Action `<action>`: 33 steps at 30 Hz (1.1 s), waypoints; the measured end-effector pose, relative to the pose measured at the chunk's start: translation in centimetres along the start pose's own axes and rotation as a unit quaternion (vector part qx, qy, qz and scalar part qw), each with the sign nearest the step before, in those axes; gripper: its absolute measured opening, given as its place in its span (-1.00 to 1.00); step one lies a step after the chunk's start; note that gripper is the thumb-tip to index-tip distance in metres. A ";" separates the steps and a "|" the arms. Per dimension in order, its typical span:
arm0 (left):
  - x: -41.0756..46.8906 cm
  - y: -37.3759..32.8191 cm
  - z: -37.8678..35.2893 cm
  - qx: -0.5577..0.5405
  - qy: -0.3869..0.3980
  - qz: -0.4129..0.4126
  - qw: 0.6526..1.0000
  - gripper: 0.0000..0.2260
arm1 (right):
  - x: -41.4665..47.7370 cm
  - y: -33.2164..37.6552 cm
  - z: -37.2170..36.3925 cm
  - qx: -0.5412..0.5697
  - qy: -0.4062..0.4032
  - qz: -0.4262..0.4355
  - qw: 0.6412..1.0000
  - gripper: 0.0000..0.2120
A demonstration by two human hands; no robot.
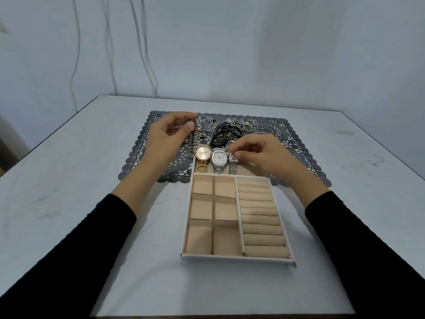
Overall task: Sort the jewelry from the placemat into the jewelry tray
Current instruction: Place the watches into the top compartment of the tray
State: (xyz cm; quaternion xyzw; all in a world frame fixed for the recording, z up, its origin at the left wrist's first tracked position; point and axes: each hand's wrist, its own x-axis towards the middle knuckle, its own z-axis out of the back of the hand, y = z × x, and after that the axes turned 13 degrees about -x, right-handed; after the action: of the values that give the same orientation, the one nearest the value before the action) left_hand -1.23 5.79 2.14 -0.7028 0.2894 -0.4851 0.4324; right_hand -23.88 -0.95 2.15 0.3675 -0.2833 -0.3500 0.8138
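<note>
A beige jewelry tray (236, 257) lies in front of me, its far end on a dark lace placemat (296, 148). In its far compartment lie a gold watch (203, 155), a silver watch (219, 159) and a small square silver watch (233, 163). My right hand (262, 155) pinches the top of the small square watch. My left hand (165, 139) pinches the upper end of a dark link bracelet (192, 140), which hangs down over the placemat's left part. Black bead bracelets (224, 134) and silver chains (243, 124) are heaped on the placemat behind the watches.
The tray's near left holds several square compartments (212, 223); its right side has padded ring rolls (262, 224). The white table (69, 192) runs to a wall with hanging cables (147, 54). Table edges show left, right and near me.
</note>
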 end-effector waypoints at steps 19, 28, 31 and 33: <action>0.0 0.1 0.2 0.005 0.001 0.002 1.000 -0.82 | 0.6 -0.7 -0.2 -0.123 -0.040 0.021 0.991 -0.84; -0.1 0.1 0.2 0.011 0.000 -0.004 1.000 -0.83 | 0.7 -0.7 -0.5 -0.156 -0.036 0.032 0.987 -0.81; -0.1 0.0 0.2 0.008 -0.002 -0.002 1.000 -0.83 | 0.7 -0.8 -0.4 -0.156 -0.037 0.030 0.987 -0.81; -0.1 0.0 0.2 0.008 -0.001 0.001 1.000 -0.83 | 0.6 -0.7 -0.4 -0.159 -0.038 0.032 0.986 -0.81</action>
State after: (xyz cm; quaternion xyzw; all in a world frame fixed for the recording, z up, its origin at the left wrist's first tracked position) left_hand -1.06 5.89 2.06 -0.6995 0.2858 -0.4866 0.4385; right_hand -23.48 -1.63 1.48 0.2111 -0.2664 -0.3778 0.8612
